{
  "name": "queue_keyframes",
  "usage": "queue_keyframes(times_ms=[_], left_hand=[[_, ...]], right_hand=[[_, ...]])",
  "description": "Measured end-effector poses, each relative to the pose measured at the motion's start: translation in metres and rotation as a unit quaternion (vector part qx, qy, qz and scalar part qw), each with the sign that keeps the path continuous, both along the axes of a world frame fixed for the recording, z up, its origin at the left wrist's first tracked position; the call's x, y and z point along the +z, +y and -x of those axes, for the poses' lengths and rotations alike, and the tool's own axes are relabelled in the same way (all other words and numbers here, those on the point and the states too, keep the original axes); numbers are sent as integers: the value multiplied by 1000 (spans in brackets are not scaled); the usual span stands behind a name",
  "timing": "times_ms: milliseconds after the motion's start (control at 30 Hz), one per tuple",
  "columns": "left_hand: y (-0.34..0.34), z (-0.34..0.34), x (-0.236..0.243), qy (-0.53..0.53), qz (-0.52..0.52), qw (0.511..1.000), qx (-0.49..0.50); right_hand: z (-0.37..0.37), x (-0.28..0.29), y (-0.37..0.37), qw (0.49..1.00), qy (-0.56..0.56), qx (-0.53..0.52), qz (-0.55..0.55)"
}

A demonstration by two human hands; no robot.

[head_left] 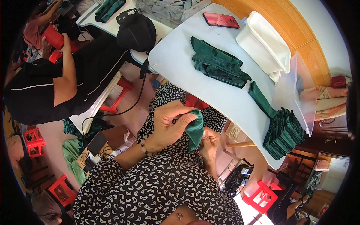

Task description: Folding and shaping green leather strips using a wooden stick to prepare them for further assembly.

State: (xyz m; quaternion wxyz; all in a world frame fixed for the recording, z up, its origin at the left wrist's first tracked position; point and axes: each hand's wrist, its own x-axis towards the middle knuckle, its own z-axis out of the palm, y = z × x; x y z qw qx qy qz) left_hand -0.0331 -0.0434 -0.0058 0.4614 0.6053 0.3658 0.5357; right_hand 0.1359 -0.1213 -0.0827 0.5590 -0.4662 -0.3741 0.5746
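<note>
Pale blue table (172, 52) curves past the lap (166, 98), with a neat green stack (285, 133) at its right end and a looser green heap (219, 62) farther left. From far away, I see one small green cloth (195, 131) held up over the lap, off the table. The left hand (168, 120) is pinched on its top, thumb across the front. The right hand (209, 142) has thumb and finger close together by the cloth's right edge; I cannot tell if they nip it. I think I should hold the top softly but surely, run the right fingers down the edge, and leave no creases.
</note>
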Motion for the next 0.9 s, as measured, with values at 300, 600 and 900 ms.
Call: queue_keyframes(times_ms=[300,600,900], left_hand=[[2,3,9,11,-6,1000,13],[4,7,14,43,-32,998,-17],[0,0,5,123,-42,991,-18]], right_hand=[[-4,-4,5,996,-56,-30,-65],[-4,-3,7,990,-81,-36,-111],[0,-9,-3,995,-65,-40,-68]])
